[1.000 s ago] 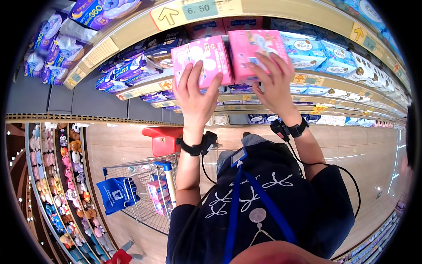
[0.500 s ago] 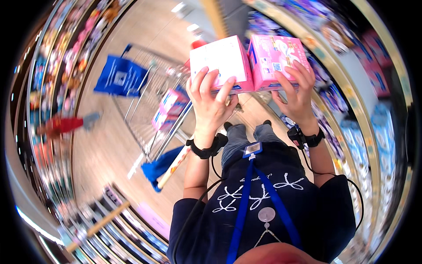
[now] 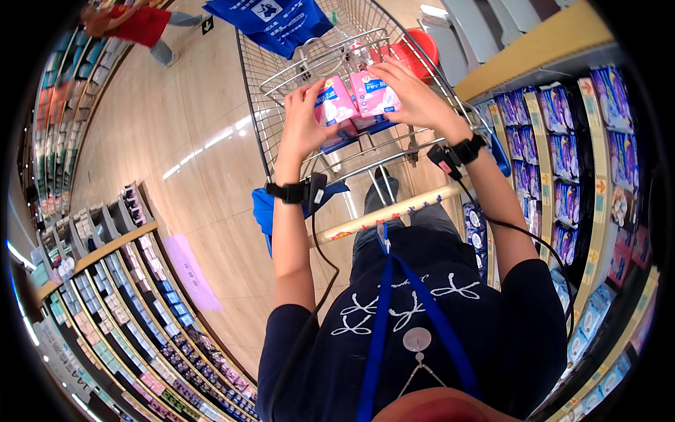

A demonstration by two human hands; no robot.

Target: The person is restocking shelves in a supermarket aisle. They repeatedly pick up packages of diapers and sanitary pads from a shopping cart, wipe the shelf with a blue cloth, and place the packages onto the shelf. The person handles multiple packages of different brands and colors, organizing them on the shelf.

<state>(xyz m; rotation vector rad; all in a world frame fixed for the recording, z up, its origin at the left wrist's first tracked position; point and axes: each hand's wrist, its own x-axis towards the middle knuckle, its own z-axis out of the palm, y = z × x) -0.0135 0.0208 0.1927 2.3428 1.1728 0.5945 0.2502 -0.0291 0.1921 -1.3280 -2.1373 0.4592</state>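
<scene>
Floor of pale tile (image 3: 204,204), glossy, runs down the aisle. Stocked shelving (image 3: 598,211) curves up the right; low shelving (image 3: 116,254) fills the lower left. Wire shopping cart (image 3: 254,116) straight ahead, its pale handle (image 3: 394,213) across the front of the wearer's legs. Person in a red top (image 3: 144,27) at upper left, well apart. Blue bag (image 3: 281,24) hangs at the cart's far left; red curved object (image 3: 425,53) by its far right side, kind unclear. Left hand (image 3: 302,126) curled around the outer side of the left pink pack (image 3: 334,103), thumb toward its near edge. Right hand (image 3: 416,95) grips the right pink pack (image 3: 377,93) from its outer side. Packs side by side over the cart's near part, further pink packaging (image 3: 347,131) below; whether they rest on it, cannot tell. Step in hand, by judgement: lowering both packs into the cart. Next move seems to call for settling them level on what lies beneath, then loosening both grips evenly.
</scene>
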